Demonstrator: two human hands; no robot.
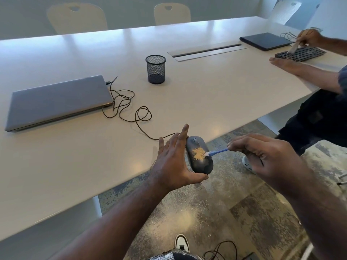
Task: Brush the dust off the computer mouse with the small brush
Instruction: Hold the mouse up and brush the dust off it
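The left hand (174,162) grips a smooth, rounded dark mouse (199,155) at the glossy white worktop (206,94) edge. The right hand (266,154) pinches a slim blue brush (217,152), bristles touching gritty tan dust (198,153); carpeted floor opens beneath.

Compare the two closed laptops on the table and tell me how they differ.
The near laptop is silver-grey; the far laptop is dark, almost black. The near laptop lies at the wearer's left with a tangled cable beside its corner; the far laptop sits at the far right, behind a keyboard that another person is brushing. The near laptop looks larger, though only because it is closer. Both are shut and lie flat on the white table.
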